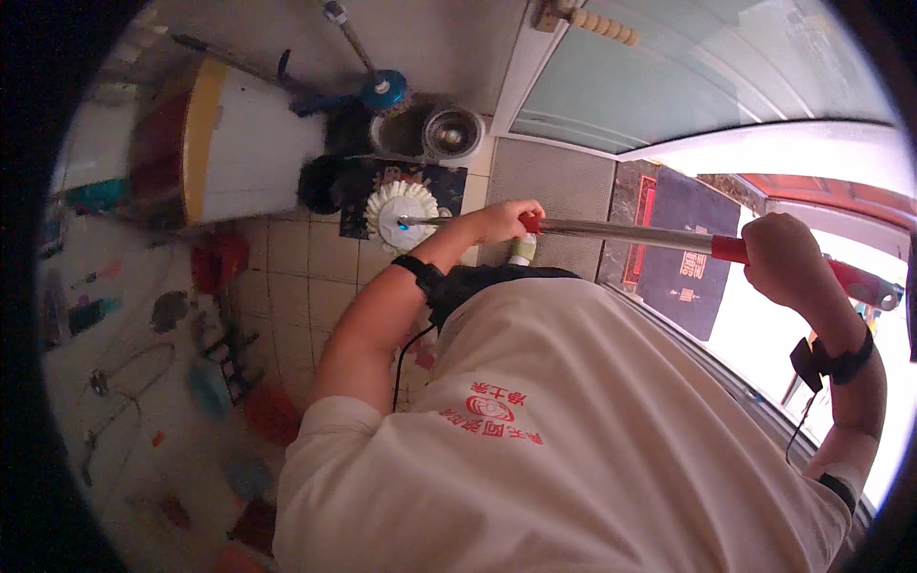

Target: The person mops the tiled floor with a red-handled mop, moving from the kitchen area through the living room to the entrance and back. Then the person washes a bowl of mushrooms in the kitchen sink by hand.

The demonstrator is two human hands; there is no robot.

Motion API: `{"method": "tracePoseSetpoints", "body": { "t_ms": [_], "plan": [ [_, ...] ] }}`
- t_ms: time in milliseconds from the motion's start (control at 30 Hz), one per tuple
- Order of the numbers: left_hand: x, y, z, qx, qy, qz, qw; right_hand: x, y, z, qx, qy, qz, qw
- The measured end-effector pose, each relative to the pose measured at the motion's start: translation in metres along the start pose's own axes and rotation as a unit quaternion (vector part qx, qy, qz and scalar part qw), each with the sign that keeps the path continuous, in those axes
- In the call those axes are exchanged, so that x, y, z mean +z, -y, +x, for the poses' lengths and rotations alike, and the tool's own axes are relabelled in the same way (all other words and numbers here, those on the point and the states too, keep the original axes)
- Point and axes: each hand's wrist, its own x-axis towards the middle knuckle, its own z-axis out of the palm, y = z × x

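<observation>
A flat mop with a round white head and a steel pole stretches across in front of me. My left hand is closed around the pole at a red collar, on the side nearer the mop head. Farther up, my right hand grips the pole by its red upper section, and the red and grey handle end sticks out beyond it. The head's pale strands show over a dark patterned mat; whether they touch it I cannot tell.
A spin-mop bucket with a metal basket stands beyond the mat. Another mop with a blue disc leans at the wall. A pale cabinet rises at left. Right lie a grey doormat, a glass door and a dark rug.
</observation>
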Motion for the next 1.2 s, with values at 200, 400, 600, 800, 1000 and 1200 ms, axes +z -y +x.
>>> {"method": "tracePoseSetpoints", "body": {
  "t_ms": [200, 400, 600, 800, 1000, 1200],
  "plan": [
    [0.027, -0.017, 0.039, -0.048, 0.057, -0.044, 0.996, -0.005, -0.005, -0.029, 0.116, 0.037, 0.019, 0.992],
    [0.040, -0.025, 0.064, -0.175, 0.087, -0.050, 0.980, -0.005, -0.015, -0.035, 0.118, 0.071, 0.012, 0.990],
    [0.043, -0.011, 0.079, -0.211, 0.134, 0.021, 0.968, 0.005, -0.016, -0.035, 0.115, -0.047, 0.078, 0.989],
    [0.056, 0.017, 0.068, -0.061, 0.086, 0.113, 0.988, 0.018, -0.036, -0.026, 0.136, 0.035, -0.032, 0.990],
    [0.041, 0.043, 0.098, 0.013, -0.002, 0.176, 0.984, -0.004, -0.030, -0.024, 0.125, 0.046, -0.030, 0.991],
    [0.036, 0.013, 0.112, 0.037, -0.028, 0.247, 0.968, 0.013, -0.008, -0.007, 0.072, 0.014, 0.020, 0.997]
  ]
}}
